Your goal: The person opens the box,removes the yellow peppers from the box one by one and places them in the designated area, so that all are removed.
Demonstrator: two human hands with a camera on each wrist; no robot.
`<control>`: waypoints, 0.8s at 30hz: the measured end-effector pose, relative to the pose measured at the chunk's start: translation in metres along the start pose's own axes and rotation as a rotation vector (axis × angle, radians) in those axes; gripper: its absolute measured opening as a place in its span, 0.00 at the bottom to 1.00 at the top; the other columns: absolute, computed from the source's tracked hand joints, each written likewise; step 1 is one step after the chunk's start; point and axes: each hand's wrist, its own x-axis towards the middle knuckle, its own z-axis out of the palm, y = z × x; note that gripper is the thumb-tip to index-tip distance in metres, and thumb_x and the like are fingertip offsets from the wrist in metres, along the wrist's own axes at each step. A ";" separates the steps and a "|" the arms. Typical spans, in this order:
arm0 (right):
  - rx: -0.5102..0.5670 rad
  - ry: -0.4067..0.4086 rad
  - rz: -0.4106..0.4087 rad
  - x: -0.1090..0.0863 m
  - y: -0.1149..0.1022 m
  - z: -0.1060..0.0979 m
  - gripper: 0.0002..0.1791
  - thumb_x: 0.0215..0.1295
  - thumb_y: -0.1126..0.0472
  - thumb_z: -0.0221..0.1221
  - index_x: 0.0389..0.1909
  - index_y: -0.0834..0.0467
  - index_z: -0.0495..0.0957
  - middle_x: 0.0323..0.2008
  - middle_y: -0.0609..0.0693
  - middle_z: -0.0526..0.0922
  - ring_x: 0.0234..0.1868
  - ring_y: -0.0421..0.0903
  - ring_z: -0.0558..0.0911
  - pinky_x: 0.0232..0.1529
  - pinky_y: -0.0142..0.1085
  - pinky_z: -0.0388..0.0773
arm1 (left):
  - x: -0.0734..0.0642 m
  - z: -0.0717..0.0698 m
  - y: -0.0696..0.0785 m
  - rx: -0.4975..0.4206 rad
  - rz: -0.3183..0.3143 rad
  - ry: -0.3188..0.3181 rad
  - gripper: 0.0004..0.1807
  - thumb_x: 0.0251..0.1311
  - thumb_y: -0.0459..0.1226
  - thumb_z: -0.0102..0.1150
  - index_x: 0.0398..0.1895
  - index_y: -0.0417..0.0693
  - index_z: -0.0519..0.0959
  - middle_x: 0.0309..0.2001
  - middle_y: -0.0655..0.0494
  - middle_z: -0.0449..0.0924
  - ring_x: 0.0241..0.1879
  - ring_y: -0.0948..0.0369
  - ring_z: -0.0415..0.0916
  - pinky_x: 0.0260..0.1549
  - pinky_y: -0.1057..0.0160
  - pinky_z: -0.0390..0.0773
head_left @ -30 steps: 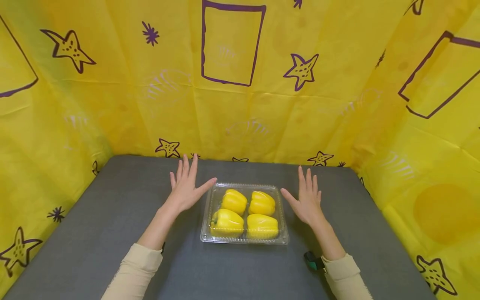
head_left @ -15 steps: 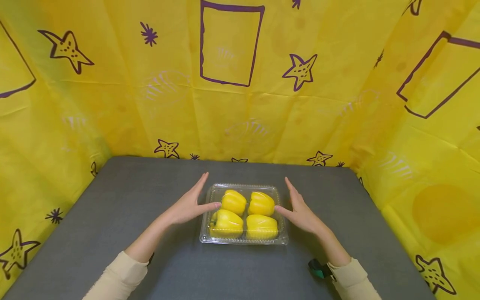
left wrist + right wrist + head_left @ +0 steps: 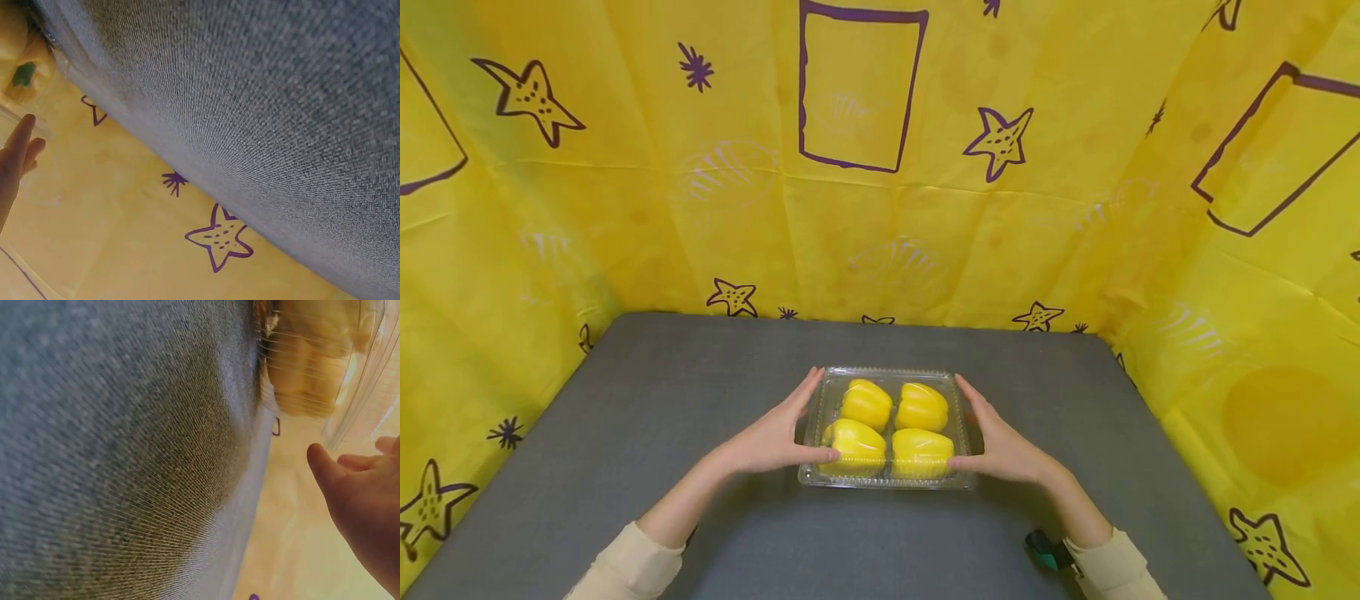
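Note:
A clear plastic clamshell container (image 3: pixel 887 482) lies on the grey table, closed, with several yellow bell peppers (image 3: pixel 859 442) inside. At its left side is my left hand (image 3: pixel 769 440), thumb stretched over the near left part and fingers along the side. My right hand (image 3: pixel 1006 443) mirrors it on the right. Straight fingers show on both hands. In the left wrist view, my left hand (image 3: pixel 14 164) is close to the container's edge, near a pepper's green stem (image 3: pixel 24 74). The right wrist view has my right hand (image 3: pixel 369 500) just short of the container's rim (image 3: pixel 340 428).
The grey table (image 3: pixel 880 550) reaches back to a yellow cloth (image 3: pixel 865 217) printed with purple starfish, which surrounds it at the back and both sides. A dark wrist strap with a green part (image 3: pixel 1045 552) is by the right cuff.
Both hands have come down and inward, from spread beside the container to its two sides, thumbs moving nearer its front. The container has stayed in place.

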 end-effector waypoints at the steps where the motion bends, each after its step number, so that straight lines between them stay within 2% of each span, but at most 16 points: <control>1: -0.001 -0.009 -0.005 -0.001 0.000 0.001 0.65 0.53 0.47 0.72 0.78 0.47 0.33 0.78 0.50 0.35 0.73 0.61 0.52 0.64 0.61 0.58 | -0.001 0.001 0.000 0.015 0.005 0.001 0.65 0.48 0.59 0.71 0.79 0.61 0.34 0.78 0.51 0.28 0.70 0.41 0.54 0.64 0.41 0.59; 6: -0.014 -0.034 -0.005 -0.003 0.000 0.005 0.70 0.47 0.44 0.74 0.78 0.45 0.31 0.78 0.45 0.34 0.76 0.51 0.44 0.67 0.58 0.55 | -0.002 0.005 0.001 0.073 0.029 -0.014 0.69 0.43 0.62 0.72 0.79 0.57 0.33 0.78 0.49 0.27 0.74 0.43 0.39 0.64 0.35 0.54; 14: -0.026 -0.035 -0.022 -0.004 -0.002 0.010 0.75 0.41 0.44 0.77 0.78 0.46 0.29 0.78 0.49 0.32 0.76 0.54 0.40 0.66 0.65 0.48 | -0.004 0.011 -0.001 0.083 0.025 -0.043 0.74 0.39 0.62 0.74 0.79 0.54 0.31 0.77 0.50 0.23 0.75 0.44 0.30 0.64 0.33 0.49; 18: -0.032 -0.035 -0.018 -0.004 -0.004 0.012 0.77 0.39 0.45 0.78 0.77 0.47 0.27 0.78 0.49 0.31 0.76 0.54 0.40 0.66 0.64 0.47 | -0.004 0.014 0.001 0.104 0.016 -0.051 0.76 0.38 0.62 0.75 0.78 0.50 0.30 0.77 0.49 0.20 0.75 0.45 0.27 0.65 0.34 0.47; 24: -0.054 -0.023 0.001 -0.005 -0.005 0.016 0.80 0.36 0.40 0.78 0.77 0.48 0.25 0.77 0.50 0.30 0.76 0.55 0.39 0.67 0.63 0.49 | -0.004 0.021 0.004 0.144 0.003 -0.047 0.78 0.35 0.61 0.77 0.78 0.47 0.29 0.76 0.46 0.18 0.75 0.46 0.25 0.66 0.38 0.50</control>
